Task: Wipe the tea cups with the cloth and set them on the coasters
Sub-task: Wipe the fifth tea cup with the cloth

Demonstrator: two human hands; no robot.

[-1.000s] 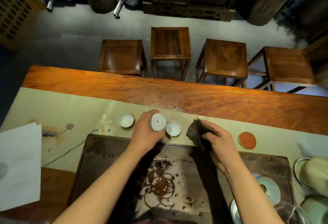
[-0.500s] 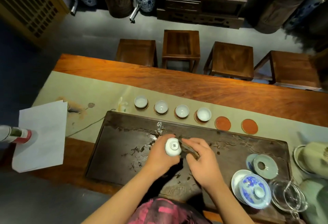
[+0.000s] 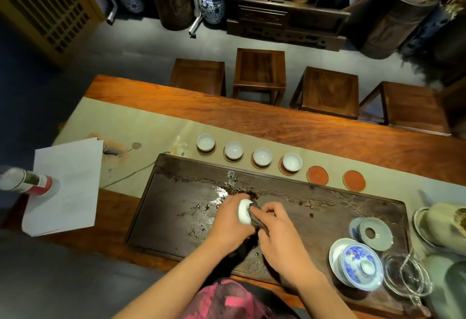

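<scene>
Cradled in the left hand (image 3: pixel 230 226), the small white porcelain tea cup (image 3: pixel 244 214) lies tipped on its side, fingers curled round its body, just above the wet middle of the long dark wooden tea tray (image 3: pixel 176 207). Pressed against it from the side, the right hand (image 3: pixel 278 234) pinches a dark brown cloth (image 3: pixel 257 221) between curled fingers and pushes the wad into the cup's mouth.

Beyond the tray's far edge, four more white cups sit in a row, each on its own coaster, the nearest of them (image 3: pixel 292 162) towards the tray's far middle. Next along that same edge lie two bare round orange-red coasters, the first (image 3: pixel 317 175) just beside the last filled one and the second (image 3: pixel 354 180) a little further on. My guess is the cup in hand is bound for the first.

Such a cup looks light, thin-walled and easily chipped, and the puddles on the tray suggest it may be damp and slippery. I would hold it round the body near the foot, as the left hand does, and keep the rim free for the soft cloth, which folds readily to the inside. Setting it down wants a gentle, level touch on the coaster.
</scene>
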